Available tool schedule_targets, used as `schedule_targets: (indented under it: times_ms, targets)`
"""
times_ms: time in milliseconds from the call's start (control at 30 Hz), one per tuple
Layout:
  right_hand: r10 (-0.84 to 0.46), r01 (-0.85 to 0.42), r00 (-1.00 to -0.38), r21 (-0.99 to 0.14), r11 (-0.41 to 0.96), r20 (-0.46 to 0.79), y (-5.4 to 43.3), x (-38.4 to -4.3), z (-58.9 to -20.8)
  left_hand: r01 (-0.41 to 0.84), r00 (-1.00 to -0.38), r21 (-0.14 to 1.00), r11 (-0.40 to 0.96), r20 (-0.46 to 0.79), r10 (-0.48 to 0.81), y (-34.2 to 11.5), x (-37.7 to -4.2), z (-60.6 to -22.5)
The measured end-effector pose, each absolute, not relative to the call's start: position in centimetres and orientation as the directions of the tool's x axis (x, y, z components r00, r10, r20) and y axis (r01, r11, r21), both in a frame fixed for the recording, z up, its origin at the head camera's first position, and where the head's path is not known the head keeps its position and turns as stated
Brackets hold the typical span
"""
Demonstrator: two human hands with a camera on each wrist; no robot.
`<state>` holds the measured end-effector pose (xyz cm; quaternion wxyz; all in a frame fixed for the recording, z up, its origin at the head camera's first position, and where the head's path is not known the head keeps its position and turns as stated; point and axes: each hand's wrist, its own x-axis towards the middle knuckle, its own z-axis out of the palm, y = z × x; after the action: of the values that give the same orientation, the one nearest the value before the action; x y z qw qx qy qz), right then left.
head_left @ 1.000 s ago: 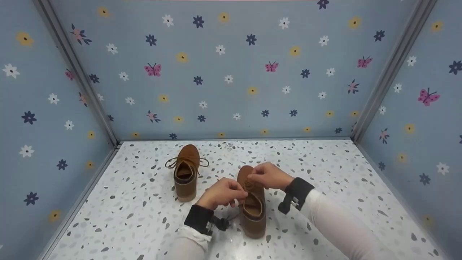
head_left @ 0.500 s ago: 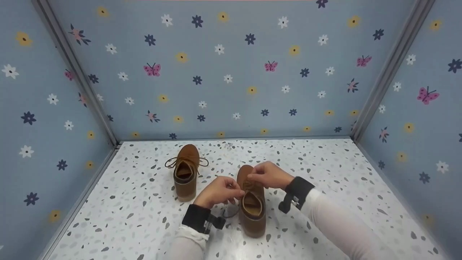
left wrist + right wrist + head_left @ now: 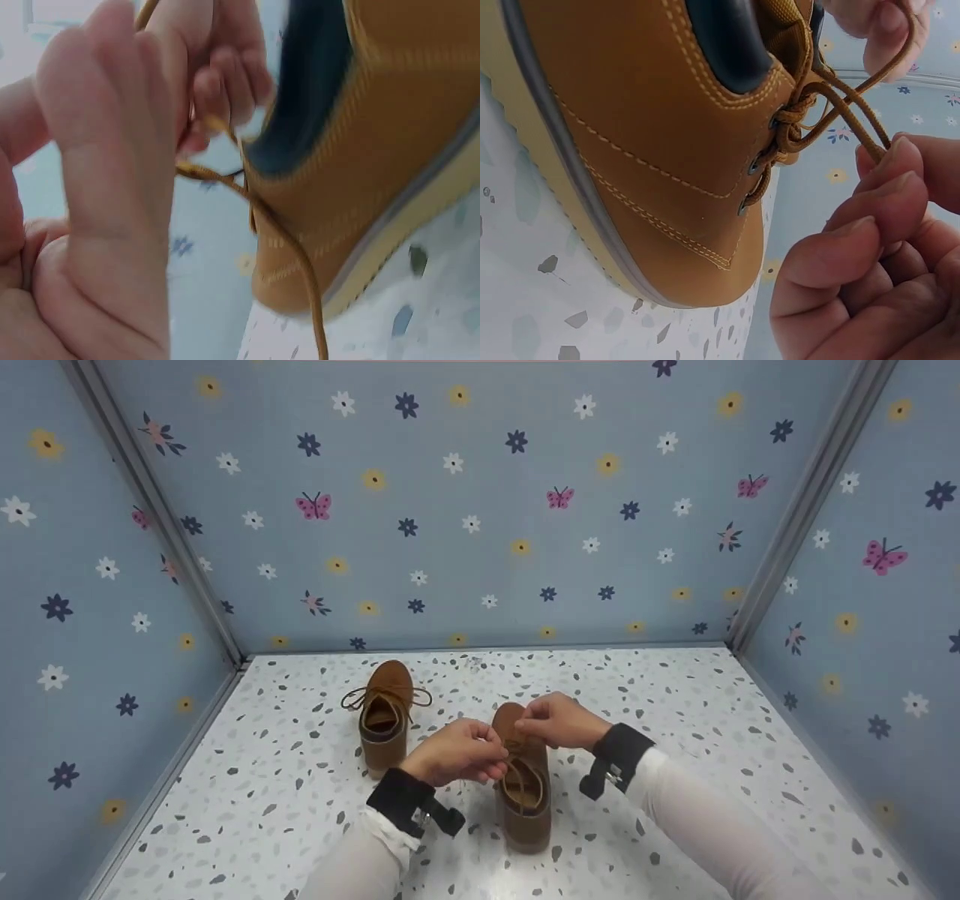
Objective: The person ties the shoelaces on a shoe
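A brown lace-up shoe (image 3: 525, 832) stands on the speckled surface, toe pointing away. My right hand (image 3: 559, 721) is over its toe end, thumb and finger pinching a doubled loop of shoelace (image 3: 855, 124). Left of the shoe opening, my left hand (image 3: 461, 751) holds the other lace (image 3: 904, 64), which passes over its fingers in the right wrist view. From between the hands, a length of lace (image 3: 304, 262) hangs down along the shoe's side in the left wrist view. Dark padding (image 3: 731, 45) lines the collar.
The matching brown shoe (image 3: 386, 754) stands further back to the left, its laces tied in a bow. Blue panels (image 3: 480, 510) with flowers and butterflies enclose the white speckled surface (image 3: 637, 840) at the back and both sides.
My left hand has risen slightly and turned over, moving a little away from me with the lace. A strand now crosses the shoe opening. My right hand has barely moved.
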<state>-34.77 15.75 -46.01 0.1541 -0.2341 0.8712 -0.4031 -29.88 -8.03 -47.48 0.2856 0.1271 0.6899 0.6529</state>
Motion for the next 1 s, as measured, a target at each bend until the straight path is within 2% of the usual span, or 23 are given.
schedule_targets:
  times_ms: [300,433,667,1000]
  targets:
    - [-0.542,-0.304,-0.838,-0.768,0.564,-0.067,15.8,-34.9,-45.7,-0.391,-0.746,0.917,-0.082,-0.264,0.611,-6.4,-29.4,-47.6]
    - [-0.546,-0.303,-0.835,-0.772,0.559,-0.068,15.8,-34.9,-45.7,-0.420,-0.757,0.899,-0.122,-0.273,0.594,-6.4,-29.2,-48.2]
    - [-0.550,-0.313,-0.832,-0.758,0.572,-0.072,16.0,-34.9,-45.5,-0.273,-0.820,0.959,0.083,-0.277,0.501,-7.1,-28.7,-49.0]
    - [-0.558,-0.318,-0.826,-0.753,0.577,-0.079,15.9,-34.9,-45.3,-0.157,-0.859,0.959,0.235,-0.250,0.446,-6.7,-28.2,-48.6]
